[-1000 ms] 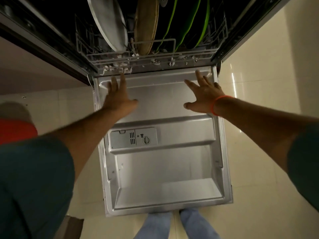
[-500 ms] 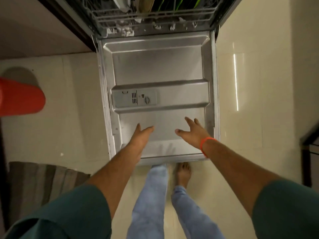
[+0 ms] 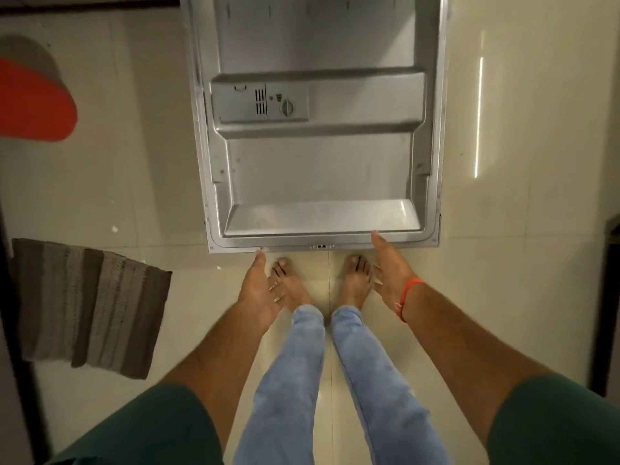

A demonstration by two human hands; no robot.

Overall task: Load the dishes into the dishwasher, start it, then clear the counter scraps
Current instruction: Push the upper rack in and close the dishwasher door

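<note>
The dishwasher door (image 3: pixel 318 169) lies folded down flat in front of me, its steel inner face up, with the detergent dispenser (image 3: pixel 260 103) on its left half. The rack and dishes are out of view above the frame. My left hand (image 3: pixel 260 286) hovers open, palm inward, its thumb tip at the door's near edge on the left. My right hand (image 3: pixel 391 266), with an orange band on the wrist, is open too, its thumb tip touching the near edge on the right. Neither hand holds anything.
My bare feet (image 3: pixel 355 280) stand on the pale tiled floor just under the door's near edge. A striped grey-brown mat (image 3: pixel 90 307) lies on the left. A red rounded object (image 3: pixel 33 102) sits at the far left. A dark edge runs along the right (image 3: pixel 607 297).
Both hands have drawn back from the rack end of the door to its near edge. My view has tipped down, so the rack and dishes have left the frame.
</note>
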